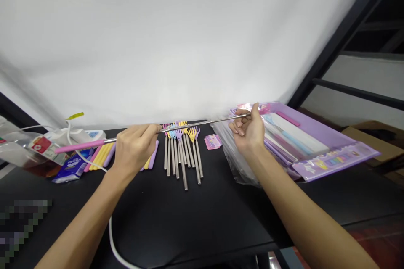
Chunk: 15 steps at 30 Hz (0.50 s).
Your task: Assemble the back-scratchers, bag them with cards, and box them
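Stretched out between my two hands is a telescopic back scratcher (202,122) with a pink grip at the left and a pink claw head at the right. My left hand (134,145) is wrapped round its metal rod near the grip. The fingers of my right hand (248,130) close on the rod just below the claw. Below the rod, several metal rods (184,172) with claw heads in pink, blue, yellow and purple lie on the black table (189,218). Loose coloured grips (104,155) in pink, yellow and purple lie around my left hand, which hides some of them.
At the right, a purple printed package (337,162) and clear plastic bags (238,168) hold more pieces. Small pink cards (213,141) lie beside them. A blue tissue pack (74,166), a power strip and a white cable (112,235) are at the left. Cardboard boxes (362,145) stand beyond the table.
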Each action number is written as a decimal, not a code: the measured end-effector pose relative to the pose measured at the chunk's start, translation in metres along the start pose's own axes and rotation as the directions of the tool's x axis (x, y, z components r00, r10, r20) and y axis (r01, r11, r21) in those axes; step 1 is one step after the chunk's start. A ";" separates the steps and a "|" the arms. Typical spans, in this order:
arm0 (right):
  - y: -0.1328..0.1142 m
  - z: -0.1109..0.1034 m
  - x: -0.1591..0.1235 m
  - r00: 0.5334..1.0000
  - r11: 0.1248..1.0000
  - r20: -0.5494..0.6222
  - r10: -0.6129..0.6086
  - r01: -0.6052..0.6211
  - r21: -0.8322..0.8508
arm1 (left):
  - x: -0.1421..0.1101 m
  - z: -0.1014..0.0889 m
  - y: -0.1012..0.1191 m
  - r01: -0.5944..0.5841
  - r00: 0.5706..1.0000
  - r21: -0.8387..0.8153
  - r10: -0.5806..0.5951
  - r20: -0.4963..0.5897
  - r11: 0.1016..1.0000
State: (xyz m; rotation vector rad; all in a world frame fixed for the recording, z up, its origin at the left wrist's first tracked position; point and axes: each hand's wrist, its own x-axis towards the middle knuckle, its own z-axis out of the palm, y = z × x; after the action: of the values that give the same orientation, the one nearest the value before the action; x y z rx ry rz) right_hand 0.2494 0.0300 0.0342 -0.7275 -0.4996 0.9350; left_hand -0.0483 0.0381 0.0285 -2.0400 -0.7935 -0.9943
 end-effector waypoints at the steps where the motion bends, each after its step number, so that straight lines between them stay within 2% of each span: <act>1: -0.003 -0.002 0.003 1.000 1.000 -0.012 -0.007 0.007 0.004 | 0.000 0.001 -0.001 0.001 1.000 0.012 -0.001 -0.020 1.000; 4: -0.002 -0.001 0.003 0.998 0.999 -0.037 -0.050 0.050 0.011 | 0.002 0.006 0.008 0.014 0.998 0.025 -0.012 -0.069 1.000; 9: 0.009 0.002 -0.005 1.000 0.999 0.029 0.012 -0.013 0.029 | 0.006 0.011 0.029 -0.056 0.998 -0.068 0.055 -0.010 0.996; 11: 0.007 -0.001 -0.002 0.997 1.000 0.067 0.030 -0.030 0.001 | 0.004 0.009 0.028 -0.081 0.997 -0.095 0.080 -0.008 0.992; 15: -0.006 -0.010 0.010 0.999 0.999 -0.002 -0.044 0.044 0.013 | 0.001 0.007 0.017 -0.053 0.998 -0.080 0.051 -0.031 0.995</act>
State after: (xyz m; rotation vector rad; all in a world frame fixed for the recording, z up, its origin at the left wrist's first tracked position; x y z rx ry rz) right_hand 0.2644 0.0328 0.0326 -0.7032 -0.5052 0.8959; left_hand -0.0324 0.0343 0.0206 -2.0999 -0.6920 -1.0393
